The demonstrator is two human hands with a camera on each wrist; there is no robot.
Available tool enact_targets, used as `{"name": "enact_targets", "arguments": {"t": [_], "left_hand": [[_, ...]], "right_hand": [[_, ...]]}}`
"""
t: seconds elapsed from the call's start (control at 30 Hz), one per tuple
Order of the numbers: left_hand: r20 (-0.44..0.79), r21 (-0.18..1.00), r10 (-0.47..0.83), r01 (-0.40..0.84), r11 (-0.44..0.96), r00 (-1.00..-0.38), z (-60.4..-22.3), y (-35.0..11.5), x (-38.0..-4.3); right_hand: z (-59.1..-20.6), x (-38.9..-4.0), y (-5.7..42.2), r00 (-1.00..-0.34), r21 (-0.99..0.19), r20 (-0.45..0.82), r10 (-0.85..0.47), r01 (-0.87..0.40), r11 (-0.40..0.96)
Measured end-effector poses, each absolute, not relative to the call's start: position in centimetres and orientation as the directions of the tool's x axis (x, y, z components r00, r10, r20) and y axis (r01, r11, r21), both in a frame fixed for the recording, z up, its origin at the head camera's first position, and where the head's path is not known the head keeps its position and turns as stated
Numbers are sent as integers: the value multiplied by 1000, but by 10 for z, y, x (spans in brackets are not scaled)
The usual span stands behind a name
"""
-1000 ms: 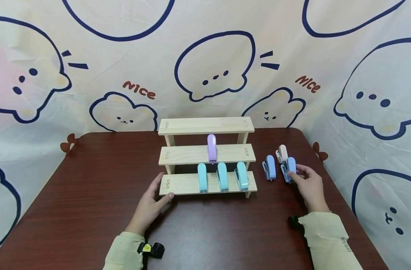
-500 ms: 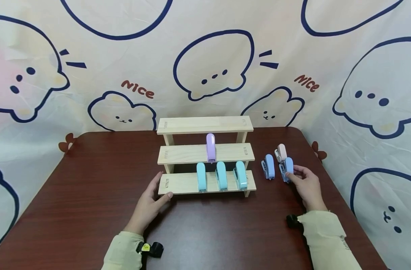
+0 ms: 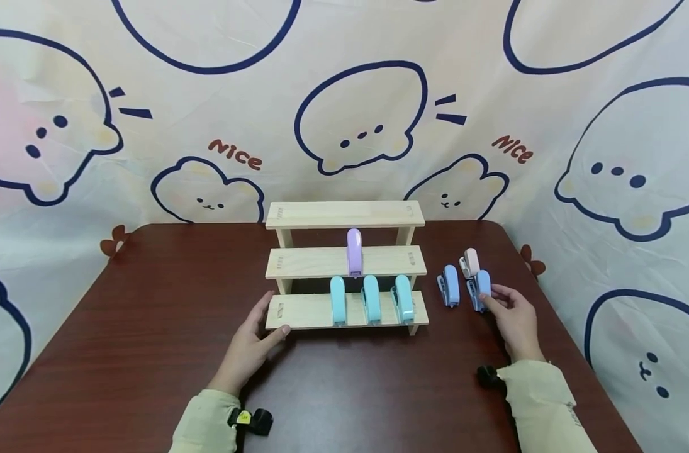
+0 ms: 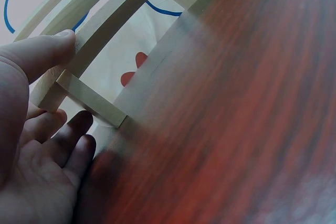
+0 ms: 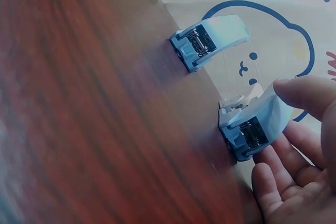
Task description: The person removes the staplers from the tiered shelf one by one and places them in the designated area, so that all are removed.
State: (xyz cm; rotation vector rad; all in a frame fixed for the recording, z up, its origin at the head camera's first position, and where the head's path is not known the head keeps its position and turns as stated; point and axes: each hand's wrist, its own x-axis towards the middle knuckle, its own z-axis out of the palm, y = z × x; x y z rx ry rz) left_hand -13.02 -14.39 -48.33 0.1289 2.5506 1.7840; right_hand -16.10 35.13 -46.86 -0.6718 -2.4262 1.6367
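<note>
At the left end of the lowest board of a three-tier wooden shelf (image 3: 304, 312), my left hand (image 3: 246, 346) grips the board; in the left wrist view its thumb (image 4: 47, 53) lies on the board's edge, with fingers below. My right hand (image 3: 513, 321) holds a blue stapler (image 3: 480, 289) on the table between thumb and fingers. Close by stand another blue stapler (image 3: 448, 286) and a pale pink stapler (image 3: 469, 263), which the held one partly hides in the right wrist view. Three turquoise staplers, including the middle one (image 3: 371, 301), lie on the lowest tier. One purple stapler (image 3: 354, 253) is on the middle tier.
The shelf stands near the back of a dark brown wooden table (image 3: 151, 327). A printed cloth (image 3: 355, 38) with cartoon outlines hangs behind and along both sides. The shelf's top tier (image 3: 344, 214) rises close to that cloth.
The head view has shifted slightly, so the scene sits a little lower in it. Both hands keep their holds, and no stapler has visibly changed place.
</note>
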Motion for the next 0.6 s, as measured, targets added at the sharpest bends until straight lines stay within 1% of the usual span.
{"name": "enact_targets", "arguments": {"t": [0.2, 0.6], "left_hand": [[34, 944, 89, 61, 325, -995, -483, -144, -130], [25, 935, 85, 54, 349, -996, -482, -144, -129]], "right_hand": [[-471, -161, 352, -891, -909, -118, 438, 274, 314], [-471, -160, 350, -885, -897, -115, 451, 288, 336]]}}
